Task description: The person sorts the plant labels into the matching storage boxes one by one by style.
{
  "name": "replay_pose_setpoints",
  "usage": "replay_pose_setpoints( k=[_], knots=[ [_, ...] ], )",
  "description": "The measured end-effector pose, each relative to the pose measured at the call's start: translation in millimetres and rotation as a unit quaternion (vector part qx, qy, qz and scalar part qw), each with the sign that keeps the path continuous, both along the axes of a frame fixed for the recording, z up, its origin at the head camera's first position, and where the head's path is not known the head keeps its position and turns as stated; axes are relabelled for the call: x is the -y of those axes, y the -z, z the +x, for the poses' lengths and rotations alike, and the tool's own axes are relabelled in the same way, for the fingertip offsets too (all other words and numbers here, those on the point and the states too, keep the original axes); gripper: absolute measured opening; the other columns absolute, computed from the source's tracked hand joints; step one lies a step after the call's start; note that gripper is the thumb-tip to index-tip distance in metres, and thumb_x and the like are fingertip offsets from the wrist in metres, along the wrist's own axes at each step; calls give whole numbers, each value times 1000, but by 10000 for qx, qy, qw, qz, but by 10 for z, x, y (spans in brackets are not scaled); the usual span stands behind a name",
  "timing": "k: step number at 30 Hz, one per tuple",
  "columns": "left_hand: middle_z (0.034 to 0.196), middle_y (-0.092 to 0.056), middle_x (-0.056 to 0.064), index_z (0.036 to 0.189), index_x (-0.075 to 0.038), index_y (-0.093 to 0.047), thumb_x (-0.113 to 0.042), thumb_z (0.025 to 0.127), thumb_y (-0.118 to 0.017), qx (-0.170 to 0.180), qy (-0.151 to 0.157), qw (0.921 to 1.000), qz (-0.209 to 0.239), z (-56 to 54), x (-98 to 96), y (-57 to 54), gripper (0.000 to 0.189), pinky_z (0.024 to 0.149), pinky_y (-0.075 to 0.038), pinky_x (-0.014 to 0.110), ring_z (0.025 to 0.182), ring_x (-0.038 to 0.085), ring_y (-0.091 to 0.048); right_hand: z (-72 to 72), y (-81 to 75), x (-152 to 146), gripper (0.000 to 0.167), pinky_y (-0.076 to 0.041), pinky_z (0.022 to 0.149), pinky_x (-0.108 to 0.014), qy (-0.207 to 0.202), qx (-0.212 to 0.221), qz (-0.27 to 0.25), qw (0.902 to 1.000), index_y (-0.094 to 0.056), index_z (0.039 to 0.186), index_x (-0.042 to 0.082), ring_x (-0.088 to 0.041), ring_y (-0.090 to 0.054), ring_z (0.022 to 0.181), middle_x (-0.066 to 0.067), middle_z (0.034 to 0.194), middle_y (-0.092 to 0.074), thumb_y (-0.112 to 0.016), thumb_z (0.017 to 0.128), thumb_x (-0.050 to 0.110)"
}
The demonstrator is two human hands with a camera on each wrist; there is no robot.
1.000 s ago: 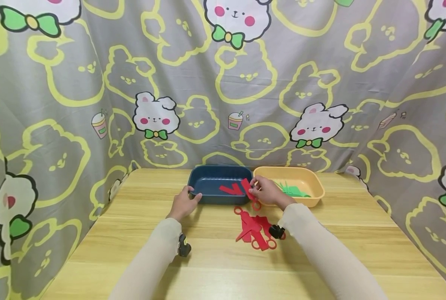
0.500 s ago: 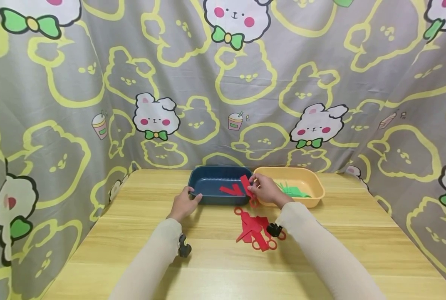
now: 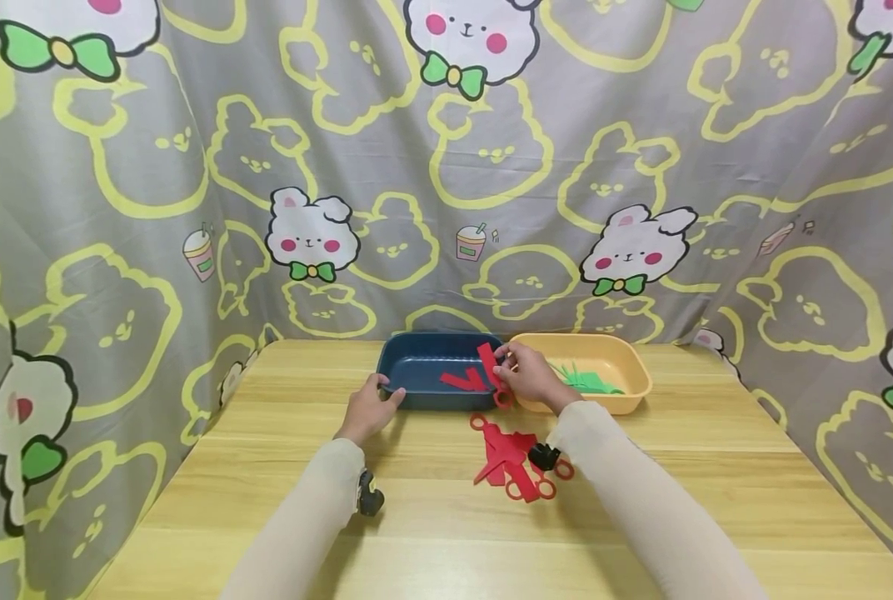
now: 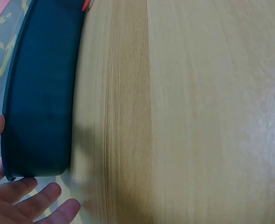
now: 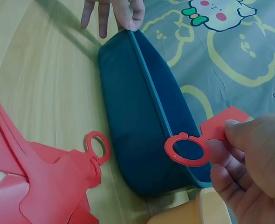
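Head view: left hand [image 3: 369, 408] grips blue bin edge [image 3: 431, 395]; across the opening, right hand [image 3: 531, 375] pinches red piece [image 3: 487, 359].

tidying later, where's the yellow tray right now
In the head view, the yellow tray stands right of the blue tray near the far edge of the table, partly behind the right hand.

From here: left hand [image 3: 367, 410] grips the navy bin [image 3: 416, 400] at its left end, red strips [image 3: 461, 380] inside. Right hand [image 3: 532, 375] pinches a red ringed piece [image 3: 487, 360] at the right end. Yellow bin [image 3: 613, 403] beside it — green pieces [image 3: 589, 382] in there. Red pile [image 3: 508, 458] on the wood table [image 3: 424, 533], near side.
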State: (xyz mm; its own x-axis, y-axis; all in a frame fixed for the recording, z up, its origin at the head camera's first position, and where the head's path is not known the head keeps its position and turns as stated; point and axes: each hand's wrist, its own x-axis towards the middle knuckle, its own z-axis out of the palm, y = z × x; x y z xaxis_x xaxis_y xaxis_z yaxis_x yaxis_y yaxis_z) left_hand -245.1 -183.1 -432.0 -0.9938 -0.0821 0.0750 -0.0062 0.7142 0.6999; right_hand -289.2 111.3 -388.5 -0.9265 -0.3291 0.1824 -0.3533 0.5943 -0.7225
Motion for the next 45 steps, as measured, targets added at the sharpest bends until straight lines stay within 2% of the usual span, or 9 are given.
replay_pose_setpoints(
  k=[7,11,15,21,26,34,37,41,45],
  knots=[
    [108,-61,22,125,-4,-48,-35,96,-59,32,-11,10000,24,2,-9,13,44,89,-43,51,101,38,-56,24,-5,15,19,-50,61,-29,-100,-298,-380,9988,-56,113,-1,-21,-66,73,-6,81,-62,-60,95,4],
    [119,-59,24,125,-4,-48,-35,96,-59,39,-14,10000,40,2,-17,19,45,91,-43,51,105,39,-55,31,2,5,19,-51,65,-32,-4,-256,-359,9990,-57,113,-1,-25,-67,78,-7,84,-63,-60,95,4],
    [127,-56,26,126,-4,-48,-35,96,-59,31,-1,10000,59,5,-15,16,45,93,-42,52,109,41,-54,38,18,-19,18,-51,67,-32,8,-133,-213,9997,-59,110,-3,-28,-67,77,-8,81,-63,-63,93,3],
    [131,-53,28,125,-3,-48,-35,96,-59,-10,27,10000,75,19,-3,-11,44,95,-41,53,113,44,-53,117,40,-56,14,-49,62,-30,-532,61,310,9981,-61,102,-3,-17,-60,65,-4,74,-61,-66,91,4],
    [133,-51,28,127,-3,-48,-35,96,-59,14,18,9999,103,21,-5,-27,46,96,-40,53,116,45,-51,215,102,-92,11,-47,65,-29,-1085,144,1262,9859,-64,94,2,-12,-53,65,2,71,-60,-71,87,6],
    [130,-53,28,127,-2,-48,-34,96,-59,10,8,10000,57,22,1,-26,45,95,-41,54,114,46,-52,300,272,-149,37,-49,71,-32,-1089,952,2096,9670,-66,104,9,-17,-56,78,-1,84,-60,-85,75,23],
    [131,-53,28,128,-3,-48,-35,96,-59,39,-4,10000,75,16,-2,-19,46,96,-40,53,116,45,-51,331,328,-170,44,-49,74,-35,-1101,1068,2311,9608,-65,106,14,-18,-55,80,-1,88,-60,-87,71,28],
    [130,-54,27,129,-3,-48,-36,96,-59,34,12,10000,47,10,-8,-9,48,96,-40,53,116,45,-51,350,419,-188,43,-49,74,-36,-1044,1175,2363,9589,-64,104,20,-19,-55,84,0,91,-59,-88,69,28],
    [131,-53,28,129,-3,-48,-36,96,-59,60,1,10000,57,13,-11,-13,48,97,-40,54,117,45,-51,341,482,-195,36,-49,75,-36,-1128,1046,2232,9625,-65,100,20,-19,-55,85,1,91,-60,-87,72,24]
  ],
)
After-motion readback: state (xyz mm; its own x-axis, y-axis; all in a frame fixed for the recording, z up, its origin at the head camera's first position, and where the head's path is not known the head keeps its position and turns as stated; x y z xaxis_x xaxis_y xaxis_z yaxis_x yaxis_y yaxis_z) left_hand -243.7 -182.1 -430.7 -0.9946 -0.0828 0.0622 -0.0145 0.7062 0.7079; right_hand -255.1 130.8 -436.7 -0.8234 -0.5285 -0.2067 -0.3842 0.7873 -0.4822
